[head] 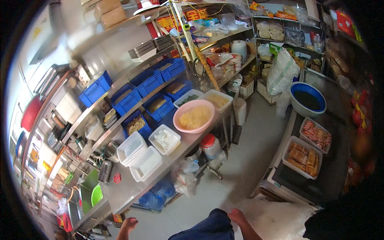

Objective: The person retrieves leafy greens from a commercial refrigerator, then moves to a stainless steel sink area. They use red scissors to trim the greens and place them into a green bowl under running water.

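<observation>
At the bottom edge, my left hand (129, 224) hangs over the floor with its fingers curled and nothing visible in them. Beside dark blue cloth (207, 225), my right hand (237, 216) is partly seen; whether it holds anything is unclear. Ahead on the steel table (120, 195) are empty white plastic tubs (146, 164), a tub of white pieces (164, 139) and a pink basin of yellow noodle-like food (194, 117). Behind the basin stand a tub of chopped greens (188, 99) and another of yellow strips (218, 101). Red-handled scissors (117, 178) lie near the sink.
Blue crates (124, 97) line the shelves above the table. Water bottles (156, 195) and a red-lidded jar (210, 146) sit below it. On the right counter are a blue-lined basin (307, 99) and two meat tubs (303, 157). A white woven sack (282, 72) stands behind.
</observation>
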`<action>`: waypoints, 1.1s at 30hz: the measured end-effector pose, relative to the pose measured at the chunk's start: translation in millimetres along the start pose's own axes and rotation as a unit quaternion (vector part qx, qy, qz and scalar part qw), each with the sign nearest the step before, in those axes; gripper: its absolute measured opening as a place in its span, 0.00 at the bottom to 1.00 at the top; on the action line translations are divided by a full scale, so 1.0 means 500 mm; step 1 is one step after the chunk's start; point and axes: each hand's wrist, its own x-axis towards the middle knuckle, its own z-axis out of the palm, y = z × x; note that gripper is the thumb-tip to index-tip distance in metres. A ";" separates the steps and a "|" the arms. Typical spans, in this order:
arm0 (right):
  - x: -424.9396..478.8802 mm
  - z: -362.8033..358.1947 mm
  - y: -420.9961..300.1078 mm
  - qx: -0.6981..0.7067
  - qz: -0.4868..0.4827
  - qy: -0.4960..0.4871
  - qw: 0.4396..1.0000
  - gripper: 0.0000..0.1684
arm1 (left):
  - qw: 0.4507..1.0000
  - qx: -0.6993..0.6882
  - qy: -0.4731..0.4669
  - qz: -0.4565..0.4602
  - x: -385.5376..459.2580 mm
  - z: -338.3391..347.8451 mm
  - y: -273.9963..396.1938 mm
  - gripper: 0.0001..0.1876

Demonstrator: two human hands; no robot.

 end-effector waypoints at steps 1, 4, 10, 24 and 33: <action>0.033 0.000 -0.020 -0.027 -0.013 0.003 1.000 0.38 | 0.998 0.043 0.016 0.037 0.052 -0.012 0.035 0.10; 0.120 0.002 -0.097 0.151 0.000 0.037 0.988 0.15 | 0.991 0.111 -0.007 0.072 0.167 0.018 0.131 0.12; 0.442 -0.065 -0.298 0.019 -0.092 0.107 0.990 0.29 | 0.969 -0.010 -0.237 -0.063 0.289 0.112 0.294 0.20; 0.717 -0.308 -0.512 -0.220 -0.225 0.213 0.925 0.09 | 0.953 0.128 -0.255 -0.102 0.420 0.238 0.516 0.29; 0.862 -0.280 -0.337 -0.422 -0.263 0.060 0.866 0.11 | 0.953 0.165 -0.247 -0.054 0.482 0.269 0.536 0.25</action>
